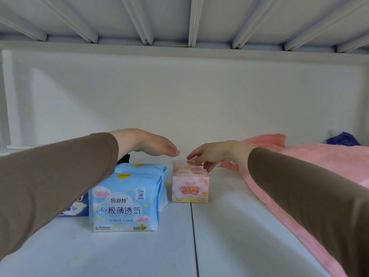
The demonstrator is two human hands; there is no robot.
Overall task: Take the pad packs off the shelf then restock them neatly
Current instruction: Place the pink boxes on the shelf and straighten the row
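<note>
Light blue pad packs (125, 198) stand upright in a row on the white shelf (219, 236), left of centre. Right of them stand small pink pad packs (190, 188), one behind the other. My right hand (209, 154) reaches in from the right, its fingertips touching the top of the rear pink pack with fingers loosely bent. My left hand (151, 144) hovers flat, palm down, above the back of the blue row and holds nothing. A dark blue pack (76, 206) shows partly behind my left sleeve.
A pink towel or blanket (299, 160) lies along the shelf's right side. A dark blue plastic bag (343, 139) sits at the far right back. White wall panel behind; ribbed underside of the upper shelf overhead. A seam (193, 236) runs down the shelf.
</note>
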